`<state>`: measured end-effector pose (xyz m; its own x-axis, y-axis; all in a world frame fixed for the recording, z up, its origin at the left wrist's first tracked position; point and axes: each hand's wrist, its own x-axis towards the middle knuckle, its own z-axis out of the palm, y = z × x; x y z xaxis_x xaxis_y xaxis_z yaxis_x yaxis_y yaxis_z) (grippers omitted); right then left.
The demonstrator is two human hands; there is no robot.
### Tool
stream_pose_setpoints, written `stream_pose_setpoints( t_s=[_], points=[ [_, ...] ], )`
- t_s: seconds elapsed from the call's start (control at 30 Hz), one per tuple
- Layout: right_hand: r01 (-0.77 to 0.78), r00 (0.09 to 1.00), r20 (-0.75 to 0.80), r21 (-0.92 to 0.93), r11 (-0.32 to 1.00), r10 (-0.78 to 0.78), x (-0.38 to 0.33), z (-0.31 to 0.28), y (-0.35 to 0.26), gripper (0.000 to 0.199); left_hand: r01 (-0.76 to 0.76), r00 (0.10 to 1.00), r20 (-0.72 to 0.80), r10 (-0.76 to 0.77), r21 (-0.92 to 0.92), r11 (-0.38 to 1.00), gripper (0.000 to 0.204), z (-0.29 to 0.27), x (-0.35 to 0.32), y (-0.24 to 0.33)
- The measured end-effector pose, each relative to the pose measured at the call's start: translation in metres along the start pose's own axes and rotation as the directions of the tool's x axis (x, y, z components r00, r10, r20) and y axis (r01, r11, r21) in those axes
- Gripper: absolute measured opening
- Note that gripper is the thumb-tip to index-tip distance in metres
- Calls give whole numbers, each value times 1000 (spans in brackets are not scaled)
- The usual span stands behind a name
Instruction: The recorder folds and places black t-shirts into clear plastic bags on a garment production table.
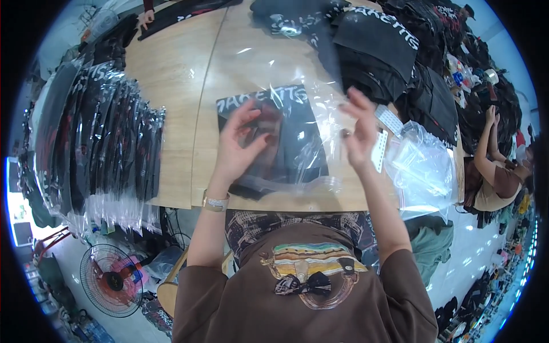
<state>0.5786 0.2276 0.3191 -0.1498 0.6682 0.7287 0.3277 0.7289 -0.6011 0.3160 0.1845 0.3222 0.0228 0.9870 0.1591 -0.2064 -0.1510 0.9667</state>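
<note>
On the table in front of me lies a folded black garment (303, 140) with white lettering along its far edge. A clear plastic bag (309, 186) spreads over and around it, glossy with reflections; whether the garment is inside the bag, I cannot tell. My left hand (240, 143) hovers over the garment's left side, thumb and fingers apart in a loose curve. Past the garment's right side is my right hand (360, 131), its fingers spread and slightly blurred, close to the clear film. Neither hand visibly grips anything.
Bagged black garments (103, 143) stand in a long row at left. Dark folded garments (374, 57) are piled at far right, with clear bags (423, 166) nearer me. A fan (111, 280) stands below left. Another person's hand (147, 20) is far left; another person (497, 166) is at right.
</note>
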Motion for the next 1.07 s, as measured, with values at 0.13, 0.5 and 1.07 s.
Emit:
stream_pose_setpoints(
  t_s=[0.13,0.5,1.07],
  points=[
    [-716,698,254,273,642,670,-88,14,36,33,-122,977,190,-92,865,486,67,-6,-16,-61],
    [-829,542,135,-75,554,830,-97,27,45,48,-16,998,20,-62,997,77,57,13,-27,-66],
    [-724,649,272,-64,687,710,-57,38,44,96,-299,943,235,235,910,288,12,46,39,-82]
  ],
)
